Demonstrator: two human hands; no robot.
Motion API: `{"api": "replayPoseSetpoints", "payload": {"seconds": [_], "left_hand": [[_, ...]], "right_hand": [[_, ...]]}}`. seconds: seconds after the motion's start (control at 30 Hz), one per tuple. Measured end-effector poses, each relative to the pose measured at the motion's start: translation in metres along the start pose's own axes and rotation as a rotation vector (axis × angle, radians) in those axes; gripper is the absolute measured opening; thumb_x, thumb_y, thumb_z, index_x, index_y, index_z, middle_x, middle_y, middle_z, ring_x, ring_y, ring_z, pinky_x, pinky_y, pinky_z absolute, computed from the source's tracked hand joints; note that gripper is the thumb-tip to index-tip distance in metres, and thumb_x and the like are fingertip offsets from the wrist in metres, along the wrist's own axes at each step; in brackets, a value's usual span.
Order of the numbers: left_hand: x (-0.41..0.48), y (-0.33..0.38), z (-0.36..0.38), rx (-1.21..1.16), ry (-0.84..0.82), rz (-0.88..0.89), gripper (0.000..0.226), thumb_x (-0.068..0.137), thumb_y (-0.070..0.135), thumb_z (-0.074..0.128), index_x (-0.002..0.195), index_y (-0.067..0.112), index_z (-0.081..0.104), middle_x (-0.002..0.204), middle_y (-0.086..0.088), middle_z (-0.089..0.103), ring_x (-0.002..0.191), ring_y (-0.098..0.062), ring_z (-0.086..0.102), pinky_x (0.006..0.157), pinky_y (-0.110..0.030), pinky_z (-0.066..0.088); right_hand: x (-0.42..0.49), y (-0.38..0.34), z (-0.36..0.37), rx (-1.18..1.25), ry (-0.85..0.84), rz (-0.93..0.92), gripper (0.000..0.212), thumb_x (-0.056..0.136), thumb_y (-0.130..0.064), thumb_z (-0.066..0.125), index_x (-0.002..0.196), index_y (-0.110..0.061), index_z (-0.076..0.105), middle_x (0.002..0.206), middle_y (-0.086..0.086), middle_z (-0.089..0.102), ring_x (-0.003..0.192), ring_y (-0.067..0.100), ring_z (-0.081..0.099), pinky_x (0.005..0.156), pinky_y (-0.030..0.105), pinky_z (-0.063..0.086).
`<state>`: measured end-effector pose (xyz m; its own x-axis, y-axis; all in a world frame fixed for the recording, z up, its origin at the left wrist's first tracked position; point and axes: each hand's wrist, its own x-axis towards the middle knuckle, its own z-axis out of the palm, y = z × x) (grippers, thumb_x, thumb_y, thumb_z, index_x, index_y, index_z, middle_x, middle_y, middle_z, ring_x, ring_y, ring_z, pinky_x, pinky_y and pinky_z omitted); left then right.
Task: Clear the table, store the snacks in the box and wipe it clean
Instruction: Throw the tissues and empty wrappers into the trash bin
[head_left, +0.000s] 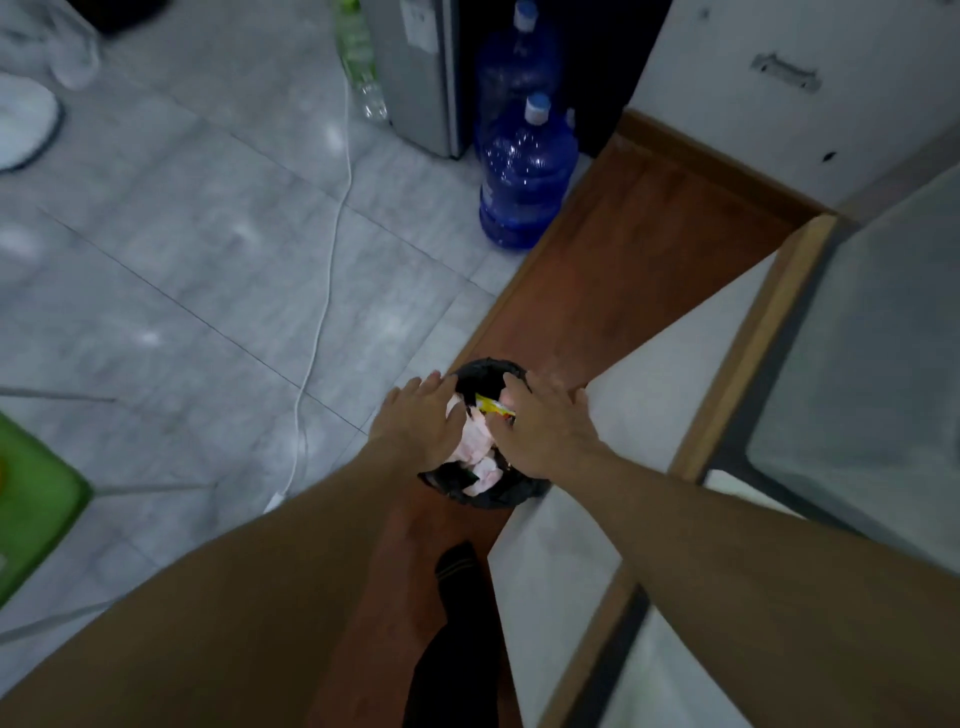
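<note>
A small bin lined with a black bag (485, 496) stands on a strip of brown wooden floor. Both my hands hover over its mouth. My left hand (421, 423) is flat with its fingers spread, resting on pale crumpled tissues (475, 447) in the bin. My right hand (540, 431) is also spread, fingertips down, at a yellow snack wrapper (493, 406) lying on top of the tissues. Neither hand visibly grips anything. No table, box or cloth is in view.
Two blue water jugs (524, 176) stand beside a grey dispenser (421, 73) ahead. A white cable (322, 322) trails across the grey tiled floor. A green stool (36, 499) is at the left. White cabinet panels (670, 374) rise at the right. My socked foot (457, 571) is below the bin.
</note>
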<state>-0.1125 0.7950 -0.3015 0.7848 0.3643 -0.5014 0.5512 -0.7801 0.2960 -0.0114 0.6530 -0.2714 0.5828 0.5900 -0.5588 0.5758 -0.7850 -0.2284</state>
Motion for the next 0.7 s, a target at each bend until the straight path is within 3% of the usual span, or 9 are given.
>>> {"api": "replayPoseSetpoints", "payload": {"seconds": [0.23, 0.47, 0.7], "left_hand": [[-0.072, 0.053, -0.095, 0.021, 0.086, -0.035, 0.059, 0.103, 0.046, 0.027, 0.156, 0.020, 0.019, 0.163, -0.007, 0.018, 0.149, -0.026, 0.018, 0.121, -0.045, 0.015], [-0.128, 0.149, -0.168, 0.084, 0.255, 0.054, 0.059, 0.103, 0.046, 0.027, 0.156, 0.021, 0.021, 0.162, -0.006, 0.022, 0.148, -0.026, 0.022, 0.120, -0.047, 0.018], [-0.169, 0.236, -0.194, 0.115, 0.378, 0.128, 0.057, 0.103, 0.042, 0.028, 0.154, 0.017, 0.025, 0.159, -0.007, 0.029, 0.145, -0.026, 0.029, 0.119, -0.045, 0.022]], "right_hand": [[-0.085, 0.004, -0.093, 0.035, 0.148, -0.040, 0.070, 0.097, -0.064, 0.027, 0.155, -0.025, 0.025, 0.164, 0.006, 0.022, 0.150, 0.033, 0.011, 0.120, 0.058, 0.004], [-0.168, 0.040, -0.182, 0.044, 0.340, -0.043, 0.069, 0.096, -0.064, 0.028, 0.153, -0.024, 0.031, 0.161, 0.007, 0.029, 0.149, 0.034, 0.017, 0.119, 0.055, 0.009], [-0.240, 0.083, -0.226, 0.061, 0.441, -0.048, 0.068, 0.098, -0.064, 0.026, 0.153, -0.023, 0.032, 0.160, 0.008, 0.030, 0.149, 0.035, 0.017, 0.120, 0.054, 0.014]]}}
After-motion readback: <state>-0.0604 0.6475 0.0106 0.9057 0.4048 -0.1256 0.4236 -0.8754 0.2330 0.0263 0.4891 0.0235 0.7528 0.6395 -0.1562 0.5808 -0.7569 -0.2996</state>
